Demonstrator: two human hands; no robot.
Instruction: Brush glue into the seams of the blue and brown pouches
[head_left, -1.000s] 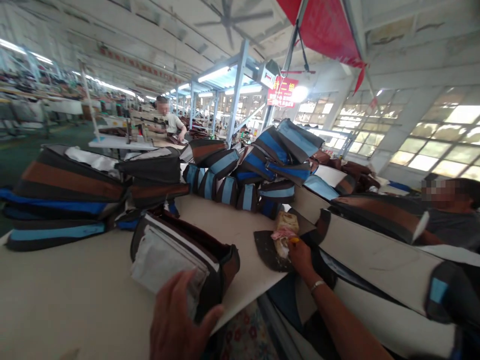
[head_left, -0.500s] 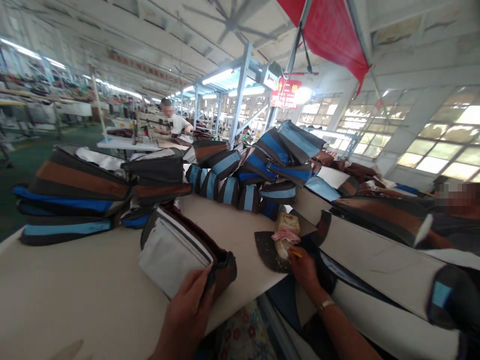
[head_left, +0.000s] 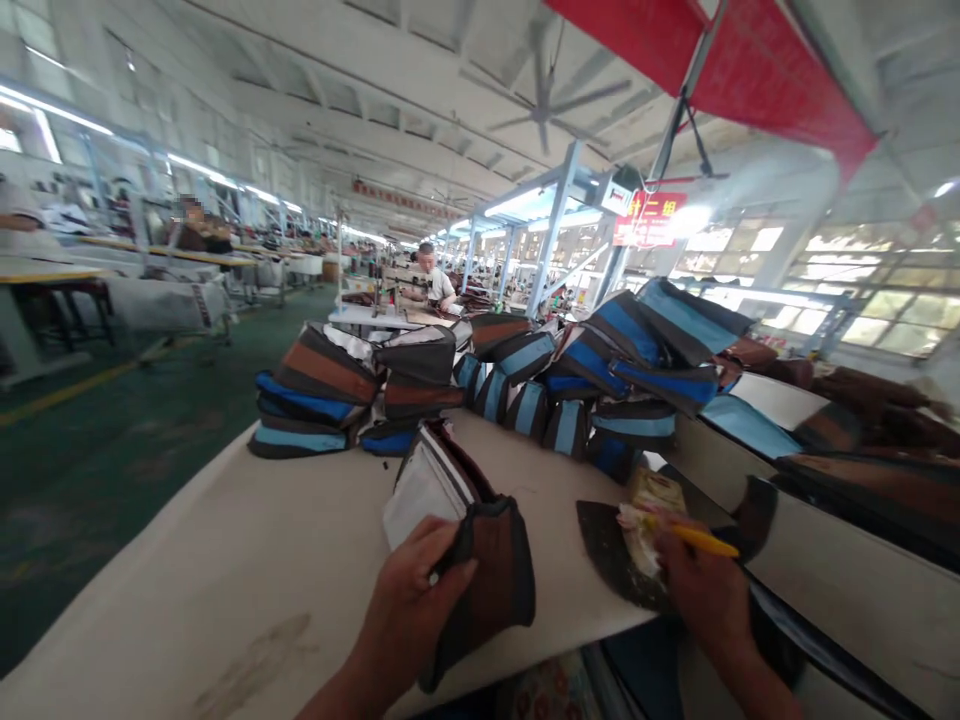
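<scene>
My left hand (head_left: 416, 610) grips the near edge of a half-made bag piece (head_left: 495, 560), thumb on the outside. It has a brown panel with dark trim, and its white lining (head_left: 424, 500) faces up on the left. My right hand (head_left: 701, 580) is closed round a slim yellow tool (head_left: 701, 540). The tool's working end is hidden beside a crumpled pinkish-white cloth (head_left: 637, 530) at a yellowish, crusted container (head_left: 658, 488). Under these lies a dark, stained flap of material (head_left: 611, 545).
Stacked bag pieces with brown and blue stripes (head_left: 330, 370) line the back of the pale table (head_left: 322, 560). Long light-coloured panels (head_left: 840, 560) lie at the right. A person (head_left: 435, 285) sits at a workstation beyond, and others are farther left.
The view has swung left. The bag piece has turned so its brown panel faces me more. In my right hand the yellow tool now lies more level and shows more of its length.
</scene>
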